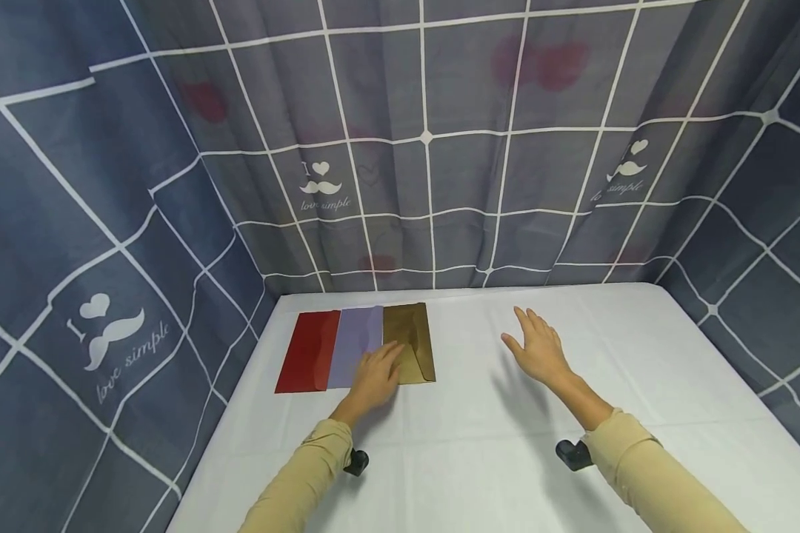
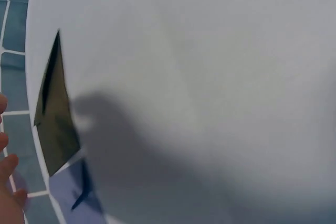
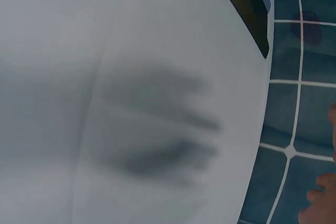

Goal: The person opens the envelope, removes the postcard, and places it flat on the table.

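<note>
Three envelopes lie side by side on the white tabletop: a red one (image 1: 309, 352) at the left, a purple one (image 1: 356, 342) in the middle and a gold one (image 1: 410, 326) at the right. My left hand (image 1: 376, 374) hovers over or rests at the lower part of the purple and gold envelopes, fingers loosely bent; whether it touches them cannot be told. Only its fingertips (image 2: 6, 169) show in the left wrist view. Right of the envelopes, my right hand (image 1: 538, 349) is held above the table with fingers extended and nothing in it, its shadow falling below.
A white cloth (image 1: 467, 474) covers the table. Grey-blue curtains with white grid lines (image 1: 393, 178) hang behind it and on both sides. Dark wrist-camera mounts (image 1: 573, 454) stick out beside both sleeves.
</note>
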Tool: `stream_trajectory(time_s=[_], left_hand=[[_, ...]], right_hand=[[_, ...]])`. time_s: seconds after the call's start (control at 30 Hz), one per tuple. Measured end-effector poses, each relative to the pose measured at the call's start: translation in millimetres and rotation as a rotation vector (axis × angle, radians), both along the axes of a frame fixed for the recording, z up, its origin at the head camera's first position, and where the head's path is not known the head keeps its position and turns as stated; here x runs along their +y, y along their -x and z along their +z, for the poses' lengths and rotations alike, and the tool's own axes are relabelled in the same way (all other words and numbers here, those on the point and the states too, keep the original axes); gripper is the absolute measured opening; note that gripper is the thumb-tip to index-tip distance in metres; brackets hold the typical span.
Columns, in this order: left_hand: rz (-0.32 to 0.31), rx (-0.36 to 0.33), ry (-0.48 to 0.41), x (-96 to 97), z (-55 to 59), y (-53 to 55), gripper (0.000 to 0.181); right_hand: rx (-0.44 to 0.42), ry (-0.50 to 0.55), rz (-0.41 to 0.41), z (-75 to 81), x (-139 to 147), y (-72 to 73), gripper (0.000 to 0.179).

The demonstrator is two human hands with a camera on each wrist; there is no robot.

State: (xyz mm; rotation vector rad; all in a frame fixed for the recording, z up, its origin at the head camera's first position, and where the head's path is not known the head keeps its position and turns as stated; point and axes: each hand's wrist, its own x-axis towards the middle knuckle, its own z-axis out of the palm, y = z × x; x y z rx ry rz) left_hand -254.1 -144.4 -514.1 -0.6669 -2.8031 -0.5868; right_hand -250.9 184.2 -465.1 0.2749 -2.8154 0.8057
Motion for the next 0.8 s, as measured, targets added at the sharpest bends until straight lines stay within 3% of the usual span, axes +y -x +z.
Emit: stream_trajectory(time_s=[0.1, 0.3, 0.5, 0.73, 0.8], left_hand=[[-0.013, 0.014, -0.019, 3.7, -8.5, -1.4, 0.041], [0.010, 0.032, -0.046, 10.6, -14.8, -2.3, 0.040], [0.031, 0.005, -0.054, 15.5, -11.7, -5.9, 0.040], [0.075, 0.099, -0.038, 17.9, -23.5, -10.4, 0.034], [0.084, 0.080, 0.005, 17.3, -26.8, -12.5, 0.035]], right_hand=[[0.014, 0.021, 0.039, -7.7, -10.6, 2.8, 0.062], [0.022, 0.082, 0.117, -25.9, -30.7, 3.4, 0.060], [0.034, 0.130, 0.194, -43.6, -50.7, 3.2, 0.059], [0.190, 0.146, 0.213, -65.4, -83.7, 1.9, 0.052], [0.194, 0.161, 0.225, -70.1, -93.9, 1.0, 0.051]])
